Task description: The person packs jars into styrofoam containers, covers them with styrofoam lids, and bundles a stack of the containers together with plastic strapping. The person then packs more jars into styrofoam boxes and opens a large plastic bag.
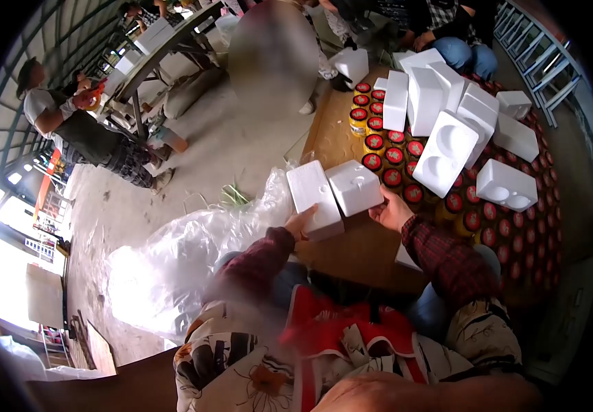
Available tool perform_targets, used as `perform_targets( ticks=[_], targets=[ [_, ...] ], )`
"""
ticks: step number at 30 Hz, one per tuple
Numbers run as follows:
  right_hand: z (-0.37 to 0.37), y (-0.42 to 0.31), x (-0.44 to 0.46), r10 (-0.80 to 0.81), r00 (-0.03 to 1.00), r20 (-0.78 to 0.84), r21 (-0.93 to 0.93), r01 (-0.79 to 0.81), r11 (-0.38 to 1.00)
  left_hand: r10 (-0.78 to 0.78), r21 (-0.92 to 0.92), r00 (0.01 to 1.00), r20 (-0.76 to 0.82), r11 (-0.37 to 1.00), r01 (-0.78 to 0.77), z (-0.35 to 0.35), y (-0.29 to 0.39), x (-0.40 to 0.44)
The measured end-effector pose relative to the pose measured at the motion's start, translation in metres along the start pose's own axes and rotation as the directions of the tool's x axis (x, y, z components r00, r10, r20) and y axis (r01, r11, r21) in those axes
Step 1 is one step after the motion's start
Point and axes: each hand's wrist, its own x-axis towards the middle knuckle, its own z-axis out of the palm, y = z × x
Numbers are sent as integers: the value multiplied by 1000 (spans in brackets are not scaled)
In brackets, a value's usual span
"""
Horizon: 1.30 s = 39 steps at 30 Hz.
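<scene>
Two white foam blocks are held side by side over the near end of the brown table. My left hand (301, 223) is closed on the left foam block (310, 185), gripping its lower left side with the thumb on top. At the lower right corner of the right foam block (351, 184), my right hand (392, 210) grips with the fingertips. Shallow round marks show on the upper faces of both blocks. Right of my hands stand many jars (392, 177) with red and black lids. More foam blocks (446, 152), some with round hollows, lie heaped on these jars.
Crumpled clear plastic sheeting (166, 268) lies to my left. The brown tabletop (331, 123) extends away from me. Across it, a gloved hand (341, 81) is beside another foam block (351, 63). Metal ladders (540, 62) stand far right; a person (70, 130) stands at the left.
</scene>
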Motion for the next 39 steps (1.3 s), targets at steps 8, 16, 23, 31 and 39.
perform_targets(
  ticks=[8,16,23,31,39],
  targets=[
    [9,-3,3,-39,999,-9,266,40,963,-126,-220,974,189,961,167,-12,-11,18],
    [23,7,-18,-58,995,-79,171,71,983,-75,-237,994,77,967,91,-34,-16,43],
    [10,7,-9,-153,988,14,164,148,975,48,21,975,-219,999,-44,-66,34,34],
    [-4,-2,-65,147,987,60,-253,-128,959,-54,19,993,-105,998,56,-74,32,61],
    [10,22,-154,153,847,510,-826,531,-187,140,-207,990,-25,968,-143,-16,37,120]
  ],
)
